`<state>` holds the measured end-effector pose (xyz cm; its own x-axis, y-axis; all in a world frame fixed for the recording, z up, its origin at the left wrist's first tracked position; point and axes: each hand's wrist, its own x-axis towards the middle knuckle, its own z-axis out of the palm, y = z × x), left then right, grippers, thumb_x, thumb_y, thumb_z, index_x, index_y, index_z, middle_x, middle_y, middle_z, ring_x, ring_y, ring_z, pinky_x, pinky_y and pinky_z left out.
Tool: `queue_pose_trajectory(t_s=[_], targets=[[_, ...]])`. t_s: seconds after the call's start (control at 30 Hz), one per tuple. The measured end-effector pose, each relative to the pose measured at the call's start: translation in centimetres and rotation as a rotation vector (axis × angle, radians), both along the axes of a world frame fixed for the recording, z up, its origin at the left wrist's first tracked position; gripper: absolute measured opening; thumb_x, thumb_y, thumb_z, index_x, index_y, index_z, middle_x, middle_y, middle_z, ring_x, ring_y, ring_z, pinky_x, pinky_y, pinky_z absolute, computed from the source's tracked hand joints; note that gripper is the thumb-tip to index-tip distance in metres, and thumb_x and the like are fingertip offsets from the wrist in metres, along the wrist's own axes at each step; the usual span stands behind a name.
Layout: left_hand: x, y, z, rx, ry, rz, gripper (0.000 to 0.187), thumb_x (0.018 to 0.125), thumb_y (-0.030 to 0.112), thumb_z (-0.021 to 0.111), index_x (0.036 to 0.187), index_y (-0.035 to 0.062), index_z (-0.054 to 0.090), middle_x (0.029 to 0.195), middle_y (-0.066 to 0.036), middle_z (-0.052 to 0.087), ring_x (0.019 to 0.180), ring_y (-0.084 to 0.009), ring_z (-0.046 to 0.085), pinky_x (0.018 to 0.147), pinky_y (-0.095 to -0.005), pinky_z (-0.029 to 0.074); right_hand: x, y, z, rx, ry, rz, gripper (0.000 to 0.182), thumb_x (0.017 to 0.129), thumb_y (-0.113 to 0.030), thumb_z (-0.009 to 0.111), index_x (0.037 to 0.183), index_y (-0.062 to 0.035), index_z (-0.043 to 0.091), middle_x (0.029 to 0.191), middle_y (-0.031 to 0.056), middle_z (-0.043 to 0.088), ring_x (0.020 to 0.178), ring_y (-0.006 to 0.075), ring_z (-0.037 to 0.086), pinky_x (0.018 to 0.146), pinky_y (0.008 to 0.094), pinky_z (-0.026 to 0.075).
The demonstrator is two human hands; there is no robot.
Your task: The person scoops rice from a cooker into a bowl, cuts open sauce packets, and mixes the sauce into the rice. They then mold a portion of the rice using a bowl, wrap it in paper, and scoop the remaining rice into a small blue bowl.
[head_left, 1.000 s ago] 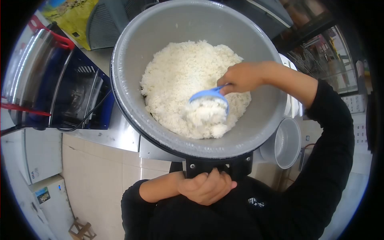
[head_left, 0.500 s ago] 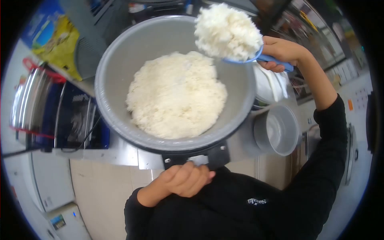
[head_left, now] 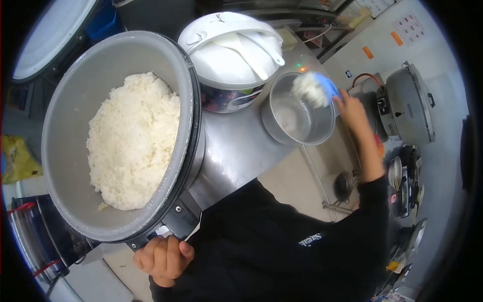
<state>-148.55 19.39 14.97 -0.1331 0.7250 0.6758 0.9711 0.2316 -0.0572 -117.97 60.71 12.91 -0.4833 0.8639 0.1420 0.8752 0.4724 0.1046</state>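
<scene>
steel counter (head_left: 236, 151) scene - left hand (head_left: 162, 257) clamped on the pot handle (head_left: 173, 221), right hand (head_left: 349, 108) gripping a heaped blue scoop (head_left: 322, 88) over the small bowl (head_left: 297, 118) - a tilt could spill rice.

1. A blue plastic rice scoop (head_left: 328, 88), heaped with a clump of white cooked rice (head_left: 308, 89), is in my grip over a small round metal bowl (head_left: 297, 118).
2. The large grey rice pot (head_left: 65, 136) sits tilted, half full of rice.

A commercial kitchen: a huge rice pot (head_left: 75, 75) on a steel counter (head_left: 236, 151), a white rice cooker (head_left: 229, 55) at its far edge, another cooker (head_left: 407, 103) and pans (head_left: 402, 181) beyond
</scene>
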Motion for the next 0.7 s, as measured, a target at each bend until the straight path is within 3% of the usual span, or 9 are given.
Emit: queue_pose_trajectory(t_s=[0.1, 0.17, 0.23, 0.27, 0.3, 0.4, 0.47, 0.53, 0.7], targets=[[0.1, 0.1, 0.1, 0.002, -0.025, 0.000, 0.025, 0.083, 0.022, 0.051, 0.065, 0.0051, 0.058, 0.061, -0.007, 0.055, 0.060, -0.0214, 0.055, 0.064, -0.0331, 0.034, -2.0, -1.0, -5.2, 0.028, -0.345, -0.084, 0.040, 0.091, -0.039, 0.044, 0.122, -0.0143, 0.046, 0.088, 0.0194, 0.064, 0.072, 0.0368, 0.063, 0.064, 0.0472, 0.049], [-0.4, 0.0, 0.0, 0.015, -0.022, -0.058, 0.022, 0.080, 0.023, 0.053, 0.065, 0.0086, 0.058, 0.060, -0.002, 0.053, 0.062, -0.0184, 0.054, 0.064, -0.0324, 0.033, -0.7, 0.0, -5.2, 0.129, -0.198, -0.097, 0.041, 0.091, -0.041, 0.042, 0.123, -0.0153, 0.046, 0.090, 0.0164, 0.065, 0.074, 0.0365, 0.063, 0.063, 0.0473, 0.049], [-0.7, 0.0, 0.6, -0.027, 0.008, -0.077, 0.019, 0.079, 0.025, 0.055, 0.066, 0.0116, 0.059, 0.059, 0.002, 0.052, 0.064, -0.0157, 0.054, 0.064, -0.0310, 0.033, -2.4, 0.6, -0.5, 0.233, -0.104, -0.260, 0.041, 0.091, -0.043, 0.043, 0.125, -0.0207, 0.047, 0.091, 0.0136, 0.066, 0.071, 0.0344, 0.064, 0.062, 0.0447, 0.049], [-1.1, 0.1, 0.4, 0.018, 0.031, -0.102, 0.018, 0.078, 0.026, 0.056, 0.066, 0.0134, 0.058, 0.059, 0.004, 0.050, 0.066, -0.0133, 0.053, 0.063, -0.0291, 0.032, -4.1, -0.3, 3.1, 0.396, 0.026, -0.143, 0.037, 0.092, -0.035, 0.045, 0.122, -0.0146, 0.052, 0.083, 0.0163, 0.064, 0.071, 0.0353, 0.062, 0.062, 0.0405, 0.049], [-1.5, 0.3, 0.0, 0.065, 0.056, -0.137, 0.017, 0.078, 0.028, 0.057, 0.067, 0.0152, 0.058, 0.058, 0.006, 0.048, 0.067, -0.0109, 0.053, 0.063, -0.0273, 0.031, -6.4, -1.0, 6.6, 0.293, 0.184, -0.185, 0.034, 0.091, -0.028, 0.047, 0.121, -0.0124, 0.053, 0.081, 0.0144, 0.065, 0.072, 0.0305, 0.063, 0.064, 0.0373, 0.049], [-1.9, 0.7, -0.2, 0.137, 0.111, -0.120, 0.019, 0.079, 0.032, 0.058, 0.067, 0.0166, 0.057, 0.057, 0.008, 0.046, 0.065, -0.0073, 0.050, 0.062, -0.0234, 0.029, -15.9, -3.4, 12.6, 0.131, 0.536, 0.504, 0.029, 0.091, -0.027, 0.048, 0.117, -0.0161, 0.057, 0.077, 0.0164, 0.064, 0.066, 0.0293, 0.061, 0.059, 0.0364, 0.046], [-1.8, 0.6, -0.5, 0.164, 0.128, -0.109, 0.021, 0.080, 0.033, 0.059, 0.067, 0.0168, 0.057, 0.057, 0.007, 0.046, 0.064, -0.0074, 0.050, 0.061, -0.0232, 0.029, -27.7, -12.0, 14.6, 0.067, 0.290, 0.651, 0.030, 0.089, -0.024, 0.051, 0.111, -0.0054, 0.057, 0.079, 0.0130, 0.063, 0.070, 0.0291, 0.061, 0.063, 0.0371, 0.047], [-2.2, 0.9, -0.7, 0.192, 0.140, -0.107, 0.023, 0.081, 0.034, 0.059, 0.067, 0.0166, 0.056, 0.057, 0.007, 0.045, 0.062, -0.0074, 0.051, 0.061, -0.0226, 0.028, -35.9, -11.9, 11.5, 0.266, -0.114, 1.071, 0.028, 0.089, -0.031, 0.048, 0.104, -0.0086, 0.057, 0.080, 0.0158, 0.063, 0.076, 0.0317, 0.062, 0.066, 0.0403, 0.050], [-2.5, 1.3, -1.5, 0.315, 0.204, -0.088, 0.024, 0.082, 0.036, 0.058, 0.066, 0.0177, 0.055, 0.061, 0.006, 0.043, 0.067, -0.0089, 0.052, 0.064, -0.0234, 0.029, -47.4, -14.4, 4.6, 0.496, -0.677, 1.031, 0.020, 0.081, -0.021, 0.057, 0.094, -0.0056, 0.056, 0.076, 0.0096, 0.064, 0.073, 0.0252, 0.065, 0.063, 0.0353, 0.051]])
